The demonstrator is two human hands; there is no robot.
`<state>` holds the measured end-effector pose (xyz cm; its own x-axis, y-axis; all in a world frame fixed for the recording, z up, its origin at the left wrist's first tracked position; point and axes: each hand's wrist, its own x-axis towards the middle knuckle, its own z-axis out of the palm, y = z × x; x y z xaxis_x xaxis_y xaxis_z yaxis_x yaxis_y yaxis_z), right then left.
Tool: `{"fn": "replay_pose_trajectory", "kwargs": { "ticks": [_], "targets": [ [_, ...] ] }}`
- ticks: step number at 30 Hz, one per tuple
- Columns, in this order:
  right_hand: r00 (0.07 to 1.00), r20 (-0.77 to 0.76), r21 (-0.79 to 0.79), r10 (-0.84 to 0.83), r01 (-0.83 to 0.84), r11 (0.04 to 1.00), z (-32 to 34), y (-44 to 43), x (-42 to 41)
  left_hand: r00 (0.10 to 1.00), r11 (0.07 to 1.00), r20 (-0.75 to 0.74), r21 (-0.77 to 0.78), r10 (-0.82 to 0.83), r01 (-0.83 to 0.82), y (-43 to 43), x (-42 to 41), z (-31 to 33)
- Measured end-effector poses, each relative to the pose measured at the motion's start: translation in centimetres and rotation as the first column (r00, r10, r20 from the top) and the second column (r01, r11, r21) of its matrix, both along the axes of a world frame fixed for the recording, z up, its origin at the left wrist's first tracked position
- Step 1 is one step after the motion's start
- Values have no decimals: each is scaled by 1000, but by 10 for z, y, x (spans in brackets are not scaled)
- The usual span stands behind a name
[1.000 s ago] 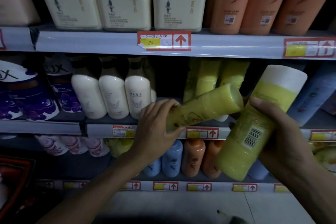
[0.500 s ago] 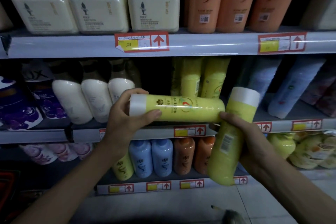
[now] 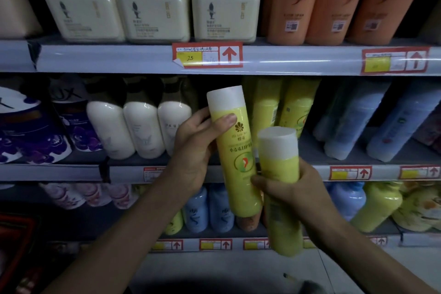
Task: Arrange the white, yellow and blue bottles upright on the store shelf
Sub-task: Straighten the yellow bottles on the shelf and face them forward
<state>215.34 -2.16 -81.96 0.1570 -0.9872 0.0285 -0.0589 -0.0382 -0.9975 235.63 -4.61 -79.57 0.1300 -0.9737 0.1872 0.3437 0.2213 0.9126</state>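
Observation:
My left hand (image 3: 195,148) grips a yellow bottle with a white cap (image 3: 235,150), held nearly upright, cap up, in front of the middle shelf (image 3: 238,172). My right hand (image 3: 296,188) holds a second yellow bottle (image 3: 279,188), also cap up, just right of and touching the first. Behind them two more yellow bottles (image 3: 296,107) stand on the middle shelf. Three white bottles (image 3: 143,131) stand to the left, and blue bottles (image 3: 372,122) lean on the right.
The top shelf carries cream jars (image 3: 152,5) and orange bottles (image 3: 334,0). Purple packs (image 3: 26,131) sit at the far left of the middle shelf. The lower shelf holds blue, orange and yellow bottles (image 3: 343,200). Red price tags line the shelf edges.
My left hand has turned its yellow bottle from lying horizontal to nearly upright with the cap on top. My right hand's bottle has risen and come closer to the first.

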Motion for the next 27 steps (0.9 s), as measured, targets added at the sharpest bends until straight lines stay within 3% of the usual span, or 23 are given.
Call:
{"fn": "replay_pose_trajectory", "kwargs": {
  "ticks": [5,9,11,13,15,18,21,27],
  "targets": [
    [991,105,109,80,-91,990,-7,-2,16,977,993,-193,62,-88,102,4,-18,-1],
    [974,195,159,111,-143,977,-9,-3,17,978,993,-193,68,-82,97,5,-18,-1],
    [962,249,183,111,-159,970,-9,-1,18,995,996,-77,56,-70,75,8,-18,-1],
    [943,310,199,119,-187,962,-8,1,20,986,996,157,72,-64,54,11,-18,-2],
    [938,334,208,94,-170,963,-9,1,21,904,996,423,87,-60,26,12,-13,-7],
    [951,306,184,43,-103,977,-15,-3,19,784,995,618,99,-51,-13,12,-3,-12],
    [972,233,152,31,-67,986,-18,-4,20,723,992,691,93,-5,-83,15,4,-15],
    [992,116,128,-48,33,991,-20,-12,18,798,984,594,57,102,-168,14,-5,-20]
  ]
}}
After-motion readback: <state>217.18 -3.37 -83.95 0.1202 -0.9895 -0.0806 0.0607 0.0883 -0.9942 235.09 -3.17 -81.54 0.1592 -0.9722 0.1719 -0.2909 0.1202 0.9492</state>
